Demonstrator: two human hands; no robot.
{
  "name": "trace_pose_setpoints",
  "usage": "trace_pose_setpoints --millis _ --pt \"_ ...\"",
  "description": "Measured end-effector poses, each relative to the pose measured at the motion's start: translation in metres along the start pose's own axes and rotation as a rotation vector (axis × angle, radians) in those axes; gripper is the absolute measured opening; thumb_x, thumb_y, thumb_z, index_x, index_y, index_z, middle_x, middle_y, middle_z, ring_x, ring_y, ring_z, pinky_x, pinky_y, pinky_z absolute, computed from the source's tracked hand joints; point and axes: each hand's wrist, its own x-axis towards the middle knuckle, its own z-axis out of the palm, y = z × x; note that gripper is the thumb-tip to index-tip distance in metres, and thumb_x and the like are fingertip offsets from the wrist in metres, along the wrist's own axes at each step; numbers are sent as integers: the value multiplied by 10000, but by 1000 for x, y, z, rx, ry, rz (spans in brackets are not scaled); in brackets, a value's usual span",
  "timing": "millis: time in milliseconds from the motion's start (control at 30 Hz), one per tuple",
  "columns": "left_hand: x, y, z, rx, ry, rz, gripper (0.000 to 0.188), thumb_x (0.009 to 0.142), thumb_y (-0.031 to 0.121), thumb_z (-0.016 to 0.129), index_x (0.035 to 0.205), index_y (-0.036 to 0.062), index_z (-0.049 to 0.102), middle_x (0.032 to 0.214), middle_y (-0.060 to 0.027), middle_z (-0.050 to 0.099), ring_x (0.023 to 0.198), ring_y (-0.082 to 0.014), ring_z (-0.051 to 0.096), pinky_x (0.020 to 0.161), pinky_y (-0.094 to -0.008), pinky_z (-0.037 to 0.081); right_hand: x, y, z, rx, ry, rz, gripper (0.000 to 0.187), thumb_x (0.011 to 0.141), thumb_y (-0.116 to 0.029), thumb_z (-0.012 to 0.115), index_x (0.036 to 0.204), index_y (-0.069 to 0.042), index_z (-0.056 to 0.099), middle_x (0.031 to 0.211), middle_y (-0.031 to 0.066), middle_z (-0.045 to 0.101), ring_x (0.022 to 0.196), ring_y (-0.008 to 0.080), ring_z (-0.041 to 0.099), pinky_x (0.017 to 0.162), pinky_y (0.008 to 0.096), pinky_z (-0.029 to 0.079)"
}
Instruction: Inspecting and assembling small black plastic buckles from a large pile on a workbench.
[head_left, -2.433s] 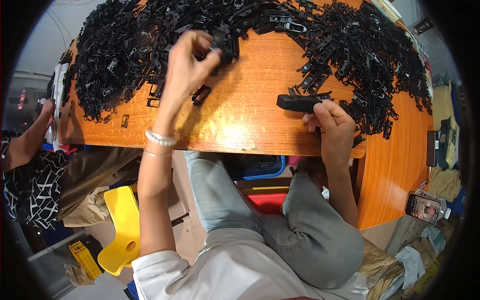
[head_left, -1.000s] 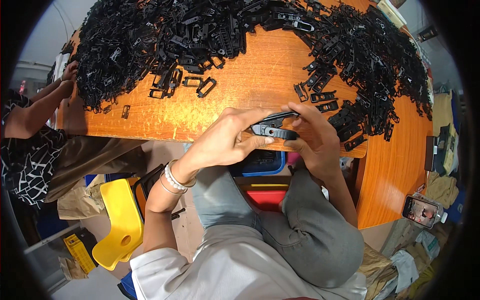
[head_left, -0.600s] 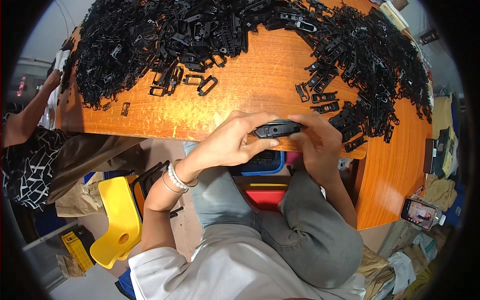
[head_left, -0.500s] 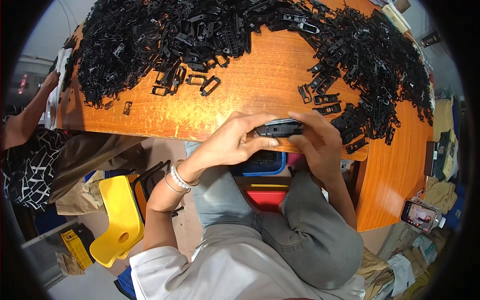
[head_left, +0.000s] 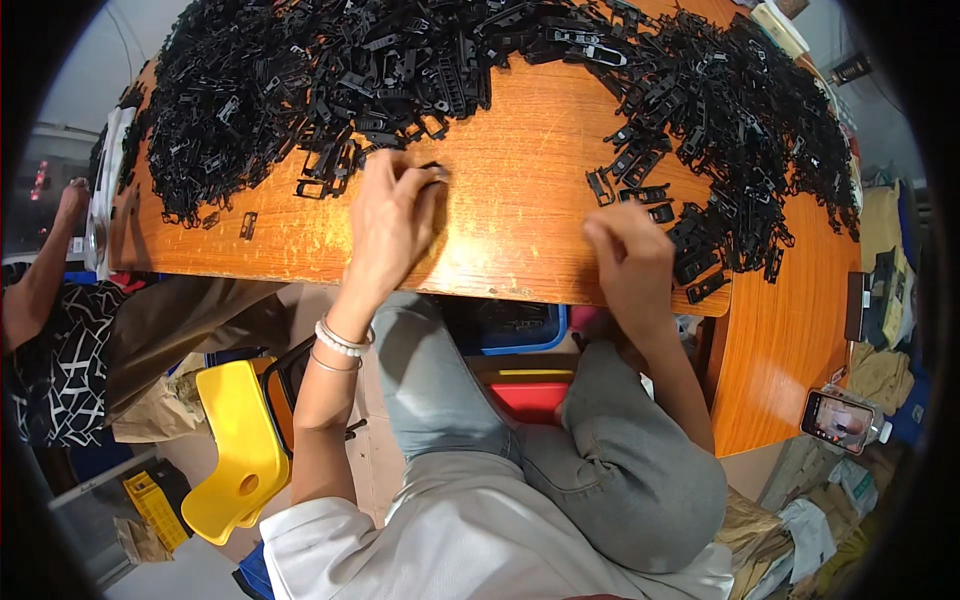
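My left hand reaches over the table at the near edge of the left pile. Its fingers are closed at a small black plastic frame, mostly covered by the fingers. My right hand is above the table's front edge, its fingers curled and a little blurred. Whatever it may hold is hidden. Just beyond its fingers lie several black plastic clip-like parts. The black part that both hands held earlier is not visible now.
A large heap of black plastic parts covers the far left, another heap the right. Below the table edge is a blue bin. A phone stands at right, a yellow chair at left. Another person's arm is at far left.
My hands have parted. The left moved forward and left to the loose black frames; the right moved slightly back toward the right-hand parts. The black part between them has gone from view.
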Motion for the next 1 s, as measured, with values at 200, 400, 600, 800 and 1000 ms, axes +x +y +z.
trace_pose_setpoints --millis 200,400,600,800,1000 --pt "-4 37 19 -528 -163 -74 141 793 29 590 900 -21 514 834 -139 589 723 -267 603 648 -333 478 20 18 6 -669 292 -187 114 704 -66 675 799 -25 630 830 77 549 788 255 515 658 345 418" --pt "-8 46 29 -868 -304 -284 250 743 11 650 975 -26 564 767 -64 555 638 -116 534 584 -247 434 9 0 2 -117 237 -297 139 677 -27 676 801 -63 623 913 77 555 854 253 511 713 369 392" --pt "-2 60 16 -974 -507 -386 303 739 -100 627 1035 -70 568 962 -79 577 914 -135 571 793 -241 475 4 -10 3 -178 115 -429 200 672 -4 659 853 -72 610 965 84 555 863 280 515 731 355 392" --pt "4 65 19 -1753 -627 -760 233 829 92 613 1014 -47 588 736 -69 604 475 -86 483 459 -205 399 -1 -14 -5 148 54 -293 209 701 -8 628 907 -32 598 1026 110 567 877 261 537 758 334 403" --pt "20 92 49 -1559 -553 -559 165 851 108 575 917 -40 606 726 -92 599 532 -155 548 507 -248 440 -3 -4 -50 198 602 143 134 846 -17 509 870 70 608 948 51 583 791 97 519 696 207 423"
